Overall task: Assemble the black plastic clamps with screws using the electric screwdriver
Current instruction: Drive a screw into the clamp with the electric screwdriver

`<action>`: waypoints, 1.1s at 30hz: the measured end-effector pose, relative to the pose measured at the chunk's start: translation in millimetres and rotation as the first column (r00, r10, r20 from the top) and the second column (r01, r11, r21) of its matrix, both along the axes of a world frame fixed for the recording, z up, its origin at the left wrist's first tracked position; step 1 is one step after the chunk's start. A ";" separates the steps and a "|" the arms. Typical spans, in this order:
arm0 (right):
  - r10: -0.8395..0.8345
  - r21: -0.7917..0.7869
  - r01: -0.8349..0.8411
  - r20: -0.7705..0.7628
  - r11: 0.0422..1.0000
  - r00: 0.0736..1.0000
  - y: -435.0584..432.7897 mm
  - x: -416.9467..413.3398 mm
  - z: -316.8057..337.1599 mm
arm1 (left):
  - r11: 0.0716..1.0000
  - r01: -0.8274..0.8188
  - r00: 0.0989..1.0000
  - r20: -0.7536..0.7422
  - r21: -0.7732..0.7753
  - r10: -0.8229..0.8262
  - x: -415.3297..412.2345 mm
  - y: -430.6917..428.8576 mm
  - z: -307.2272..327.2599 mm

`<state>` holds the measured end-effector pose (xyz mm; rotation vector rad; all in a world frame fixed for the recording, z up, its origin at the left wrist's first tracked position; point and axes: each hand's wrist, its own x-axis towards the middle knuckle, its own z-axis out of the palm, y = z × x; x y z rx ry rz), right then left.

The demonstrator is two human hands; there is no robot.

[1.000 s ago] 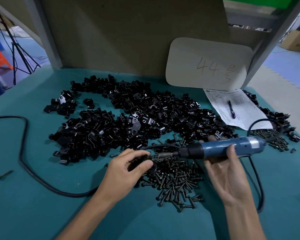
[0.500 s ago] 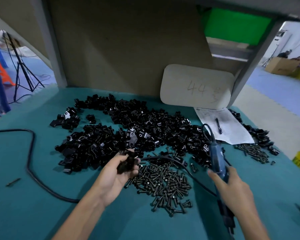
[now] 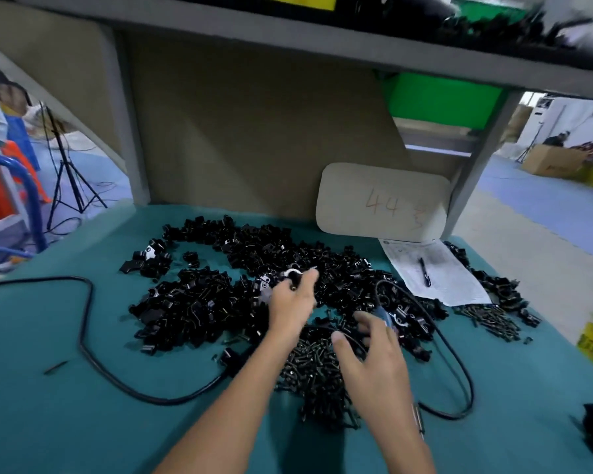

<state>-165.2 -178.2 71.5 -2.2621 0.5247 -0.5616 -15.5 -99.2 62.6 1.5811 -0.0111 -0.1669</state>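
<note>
The screwdriver point(image 3: 383, 315) lies at 12 o'clock, just beyond the right hand point(image 3: 374, 357), which is spread and empty. At 10 o'clock, the left hand point(image 3: 290, 301) pinches 1 clamp point(image 3: 292, 272).

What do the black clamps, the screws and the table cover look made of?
Clamps: likely moulded plastic, black, glossy edge glints. Screws: probably metal, dark, dull sheen. Table cover: teal matte mat, smooth, maybe rubber or vinyl; unclear.

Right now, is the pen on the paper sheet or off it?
On it. The pen lies flat on the printed paper sheet, with paper showing all around it.
</note>
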 end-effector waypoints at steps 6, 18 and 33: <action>0.044 0.268 -0.080 0.138 0.960 0.989 -16.8 -23.1 -4.8 | 0.757 0.221 0.814 0.311 0.614 -0.490 -0.3 41.7 17.0; 0.361 0.441 -0.429 0.232 0.789 0.903 35.8 21.6 17.1 | 0.240 -0.315 0.425 0.363 0.918 -0.829 -43.3 122.5 50.4; 0.311 0.803 -0.471 0.372 0.366 0.875 52.0 7.2 21.0 | 0.521 0.024 0.494 0.443 0.853 -0.748 -59.0 140.0 74.5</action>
